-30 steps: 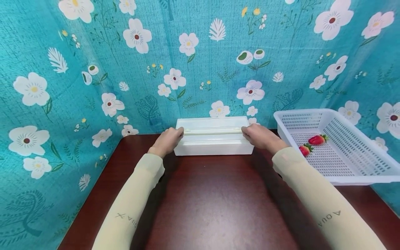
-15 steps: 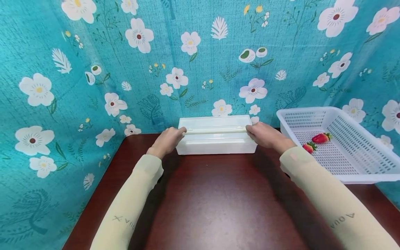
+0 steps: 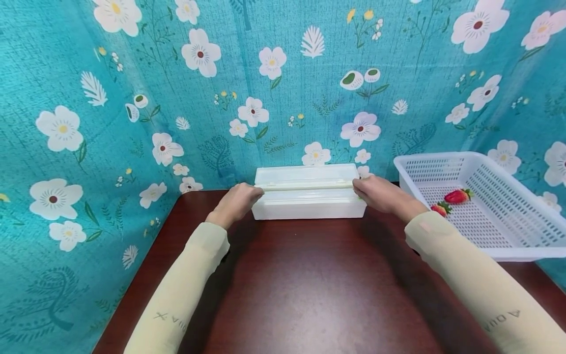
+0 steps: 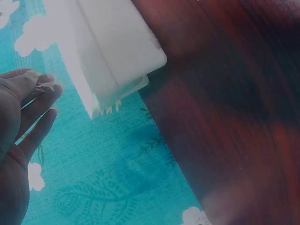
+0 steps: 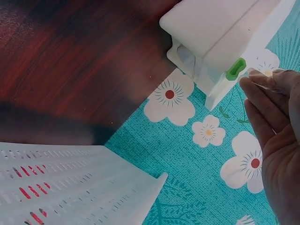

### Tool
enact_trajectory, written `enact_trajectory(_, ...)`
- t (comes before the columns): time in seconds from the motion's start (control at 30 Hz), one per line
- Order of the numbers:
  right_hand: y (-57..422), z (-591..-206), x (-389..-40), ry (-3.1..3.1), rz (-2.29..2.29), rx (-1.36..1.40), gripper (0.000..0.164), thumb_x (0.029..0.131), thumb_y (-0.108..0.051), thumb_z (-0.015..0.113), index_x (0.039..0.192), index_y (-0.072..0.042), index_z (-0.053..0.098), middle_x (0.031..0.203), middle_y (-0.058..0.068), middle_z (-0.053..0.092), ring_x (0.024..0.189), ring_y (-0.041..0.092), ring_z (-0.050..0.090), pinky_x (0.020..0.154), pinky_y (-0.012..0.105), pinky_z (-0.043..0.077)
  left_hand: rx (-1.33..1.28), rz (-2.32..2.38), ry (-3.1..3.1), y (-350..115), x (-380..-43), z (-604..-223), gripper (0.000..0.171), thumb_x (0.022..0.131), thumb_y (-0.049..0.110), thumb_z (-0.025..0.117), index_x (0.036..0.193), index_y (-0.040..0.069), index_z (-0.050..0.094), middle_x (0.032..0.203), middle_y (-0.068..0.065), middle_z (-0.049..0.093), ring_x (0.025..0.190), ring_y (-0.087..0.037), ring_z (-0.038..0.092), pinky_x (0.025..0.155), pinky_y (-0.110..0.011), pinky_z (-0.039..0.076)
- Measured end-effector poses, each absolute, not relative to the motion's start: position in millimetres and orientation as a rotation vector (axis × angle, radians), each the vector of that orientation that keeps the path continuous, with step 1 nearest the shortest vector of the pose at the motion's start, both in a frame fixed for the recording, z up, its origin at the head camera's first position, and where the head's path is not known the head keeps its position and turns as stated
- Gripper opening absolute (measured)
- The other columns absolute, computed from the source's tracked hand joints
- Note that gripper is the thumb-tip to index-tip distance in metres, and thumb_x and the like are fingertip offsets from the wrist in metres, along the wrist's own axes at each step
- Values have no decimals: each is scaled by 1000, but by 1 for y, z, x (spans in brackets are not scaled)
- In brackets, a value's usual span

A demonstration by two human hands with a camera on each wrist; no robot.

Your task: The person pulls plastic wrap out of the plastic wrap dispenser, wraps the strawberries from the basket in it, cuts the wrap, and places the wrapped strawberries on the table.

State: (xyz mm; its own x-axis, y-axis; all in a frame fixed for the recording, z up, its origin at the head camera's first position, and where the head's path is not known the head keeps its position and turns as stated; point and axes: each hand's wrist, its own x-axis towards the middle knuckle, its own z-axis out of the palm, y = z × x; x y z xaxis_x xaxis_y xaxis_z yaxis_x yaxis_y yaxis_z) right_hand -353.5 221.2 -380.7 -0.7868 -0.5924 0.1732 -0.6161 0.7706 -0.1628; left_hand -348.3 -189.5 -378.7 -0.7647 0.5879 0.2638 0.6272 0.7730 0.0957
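A long white cling film dispenser (image 3: 309, 210) stands at the table's back edge, its length running left to right. At its left end, my left hand (image 3: 236, 202) pinches a scrap of thin clear film; in the left wrist view this hand (image 4: 28, 112) has thumb and fingers together on it, apart from the box. My right hand (image 3: 382, 194) is at the opposite end. In the right wrist view, its thumb and fingertips (image 5: 262, 79) pinch clear film close to a green slider (image 5: 236, 69). Most of the film is too transparent to trace.
A white perforated basket (image 3: 491, 253) stands at the right, holding two strawberries (image 3: 458, 196). Behind the dark red-brown table (image 3: 305, 280) hangs a teal flowered cloth (image 3: 283, 88).
The head view has swung slightly left, so everything sits a little further right. Both hands keep nearly the same place at the dispenser's ends.
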Motion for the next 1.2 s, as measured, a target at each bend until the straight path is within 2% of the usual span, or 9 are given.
enact_trajectory(0.2,225,-382,-349,-2769,409,998,16,101,-1,61,86,-6,57,66,-2,46,63,17,47,60,33,42,-929,-329,-2757,-192,-345,-378,15,98,3,69,109,7,78,69,-1,62,68,-17,57,69,-32,51)
enact_trajectory(0.37,226,-382,-350,-2749,451,982,13,101,-1,61,88,-5,60,69,-2,50,65,17,50,61,34,44,-934,-360,-2749,-193,-344,-378,17,97,2,70,111,6,78,78,-5,69,71,-18,58,72,-33,53)
enact_trajectory(0.6,230,-382,-347,-2689,540,985,16,98,1,63,86,-7,59,70,-2,53,65,17,50,62,35,44,-951,-383,-2738,-195,-340,-377,15,98,4,68,111,5,77,79,-8,70,70,-18,58,71,-33,52)
enact_trajectory(0.83,233,-385,-344,-2638,644,960,16,96,1,69,87,-12,65,78,6,67,64,15,52,62,35,45,-958,-391,-2743,-195,-335,-376,14,99,5,68,110,5,77,74,-2,66,70,-17,58,70,-32,51)
enact_trajectory(1.03,234,-385,-344,-2632,618,960,17,96,0,68,86,-14,64,73,4,64,62,15,50,61,34,44,-950,-391,-2745,-195,-329,-373,17,98,6,70,112,7,77,79,-1,69,72,-16,60,72,-30,53)
enact_trajectory(1.13,234,-382,-342,-2653,581,964,18,96,-1,68,85,-14,63,71,0,59,65,16,51,62,35,44,-948,-384,-2748,-195,-326,-370,17,98,8,71,113,9,78,82,-2,71,74,-16,62,74,-30,55)
enact_trajectory(1.2,234,-380,-340,-2656,556,985,18,96,-1,68,86,-14,63,75,1,62,70,18,55,64,36,46,-950,-381,-2747,-196,-324,-368,18,97,7,71,113,9,78,85,-3,73,76,-16,64,77,-31,56)
